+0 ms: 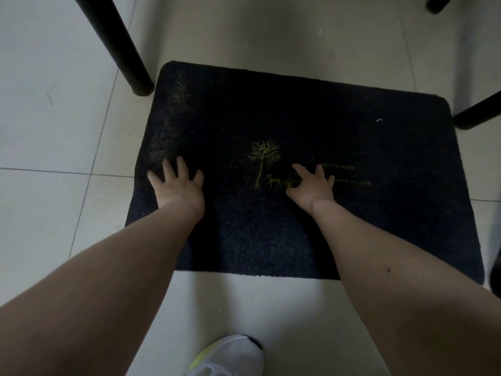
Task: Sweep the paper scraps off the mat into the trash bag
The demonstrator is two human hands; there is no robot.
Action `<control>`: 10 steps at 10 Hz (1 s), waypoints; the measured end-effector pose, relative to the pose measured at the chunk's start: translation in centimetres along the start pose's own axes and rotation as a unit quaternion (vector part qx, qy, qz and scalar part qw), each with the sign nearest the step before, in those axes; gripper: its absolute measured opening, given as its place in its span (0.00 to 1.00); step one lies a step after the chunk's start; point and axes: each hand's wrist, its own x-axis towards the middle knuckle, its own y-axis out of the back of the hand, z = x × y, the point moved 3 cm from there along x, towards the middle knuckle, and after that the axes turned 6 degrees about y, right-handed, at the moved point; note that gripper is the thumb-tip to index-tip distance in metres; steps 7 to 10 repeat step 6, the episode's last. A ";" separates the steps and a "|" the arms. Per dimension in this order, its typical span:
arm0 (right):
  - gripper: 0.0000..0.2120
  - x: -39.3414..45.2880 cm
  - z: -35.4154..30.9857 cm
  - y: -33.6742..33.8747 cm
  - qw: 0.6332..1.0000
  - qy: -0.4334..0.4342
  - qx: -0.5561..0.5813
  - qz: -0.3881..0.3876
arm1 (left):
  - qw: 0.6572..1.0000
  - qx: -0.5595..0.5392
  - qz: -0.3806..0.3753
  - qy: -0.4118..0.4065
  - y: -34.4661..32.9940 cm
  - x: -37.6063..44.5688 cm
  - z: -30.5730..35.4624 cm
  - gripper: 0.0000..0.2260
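Observation:
A dark mat (311, 126) with a yellow tree print lies on the pale tiled floor. My left hand (177, 185) is spread over the mat's left part, fingers apart and straight, holding nothing. My right hand (311, 185) reaches over the middle of the mat beside the tree print, fingers spread and slightly bent, holding nothing. One small white paper scrap (379, 120) lies on the mat's far right part, well away from both hands. Tiny pale specks dot the mat's left side. No trash bag is in view.
A black furniture leg (127, 58) stands on the floor at the mat's far left corner. Another black leg (477, 115) touches down by the far right corner. My white shoe (230, 356) is on the tiles in front of the mat.

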 end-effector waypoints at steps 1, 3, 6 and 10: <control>0.34 0.0 0.1 0.0 1.000 0.002 -0.008 0.000 | 0.989 -0.101 -0.103 -0.021 -1.2 -0.2 1.1 0.31; 0.34 -0.1 0.1 0.0 0.999 0.008 -0.025 -0.022 | 0.981 -0.114 -0.155 -0.012 -0.7 0.2 1.1 0.32; 0.35 -3.6 0.8 -1.0 0.996 0.000 -0.094 -0.003 | 0.990 -0.093 -0.106 -0.029 1.1 -0.9 2.9 0.28; 0.35 -3.6 0.8 -1.0 0.996 0.000 -0.094 -0.003 | 0.990 -0.093 -0.106 -0.029 1.1 -0.9 2.9 0.28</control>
